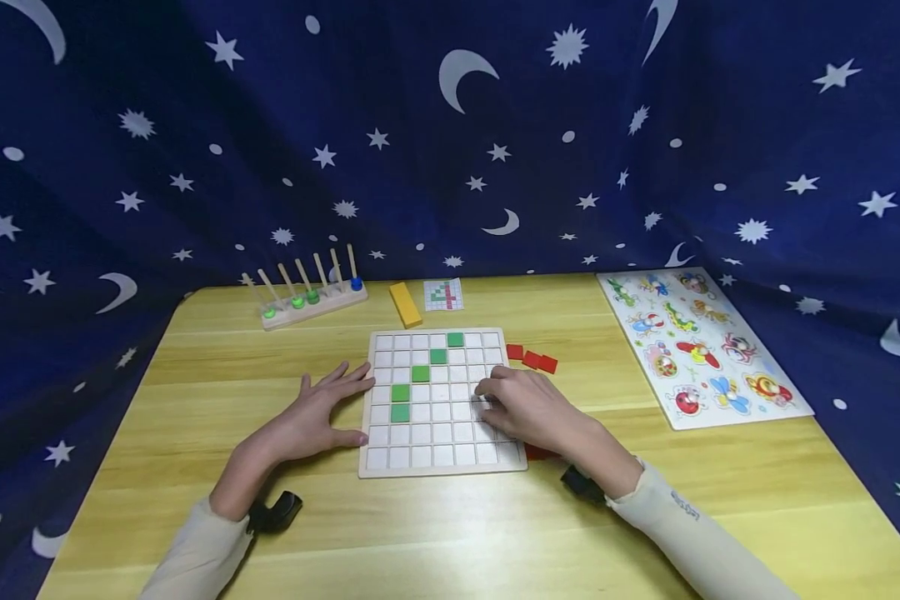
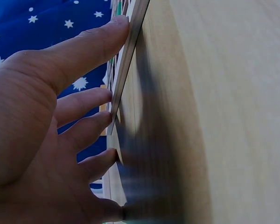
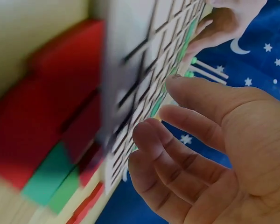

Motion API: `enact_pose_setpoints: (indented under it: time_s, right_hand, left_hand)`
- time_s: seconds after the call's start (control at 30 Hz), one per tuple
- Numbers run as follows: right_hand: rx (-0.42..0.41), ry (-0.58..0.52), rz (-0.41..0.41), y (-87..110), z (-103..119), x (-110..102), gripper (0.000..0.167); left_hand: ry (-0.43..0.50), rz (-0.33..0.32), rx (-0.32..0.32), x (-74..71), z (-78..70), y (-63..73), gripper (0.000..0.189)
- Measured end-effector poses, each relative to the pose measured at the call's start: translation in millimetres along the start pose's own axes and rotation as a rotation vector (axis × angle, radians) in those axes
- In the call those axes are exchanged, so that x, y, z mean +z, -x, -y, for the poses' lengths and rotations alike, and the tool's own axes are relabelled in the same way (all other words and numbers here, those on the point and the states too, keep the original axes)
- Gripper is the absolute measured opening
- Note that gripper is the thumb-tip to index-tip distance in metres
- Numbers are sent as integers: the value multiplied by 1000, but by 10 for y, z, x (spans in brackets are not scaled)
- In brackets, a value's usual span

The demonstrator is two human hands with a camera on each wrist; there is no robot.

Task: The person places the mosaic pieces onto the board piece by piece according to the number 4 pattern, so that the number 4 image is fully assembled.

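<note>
A white grid board (image 1: 420, 457) with a pale wooden rim lies mid-table, several green square tiles (image 1: 420, 373) stepping diagonally across its cells. My left hand (image 1: 318, 417) is spread at the board's left side; in the left wrist view its thumb (image 2: 98, 39) rests on the rim. Over the right columns hovers my right hand (image 1: 528, 407), fingers loosely bent. No tile shows between thumb and fingertips in the right wrist view. Beside the board's right edge lie red tiles (image 3: 46, 102) and green tiles (image 3: 49, 175), partly hidden by my right hand in the head view.
Behind the board are a small pattern card (image 1: 444, 295), a yellow block (image 1: 406, 305) and a peg stand (image 1: 315, 307) with green and blue rings. An insect puzzle board (image 1: 701, 350) lies at the right. More red tiles (image 1: 531, 359) sit past the board's upper right. A starry curtain (image 1: 390, 108) hangs behind.
</note>
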State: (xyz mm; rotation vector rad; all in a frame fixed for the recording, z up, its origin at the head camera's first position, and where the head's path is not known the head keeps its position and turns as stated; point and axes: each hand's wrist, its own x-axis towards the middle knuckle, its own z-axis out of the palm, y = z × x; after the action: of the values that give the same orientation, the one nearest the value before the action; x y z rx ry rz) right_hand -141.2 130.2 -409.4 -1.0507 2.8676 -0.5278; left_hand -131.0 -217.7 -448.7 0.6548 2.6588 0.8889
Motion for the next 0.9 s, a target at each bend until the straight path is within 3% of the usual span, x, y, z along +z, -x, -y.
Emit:
enact_pose_setpoints:
  time_s: [0.47, 0.9]
  right_hand:
    - [113, 64, -34, 381, -342, -112, 25]
    - [137, 63, -42, 441, -560, -111, 24]
  left_hand:
    - [3, -9, 4, -5, 10, 9, 82]
    - [1, -13, 12, 2, 11, 7, 82]
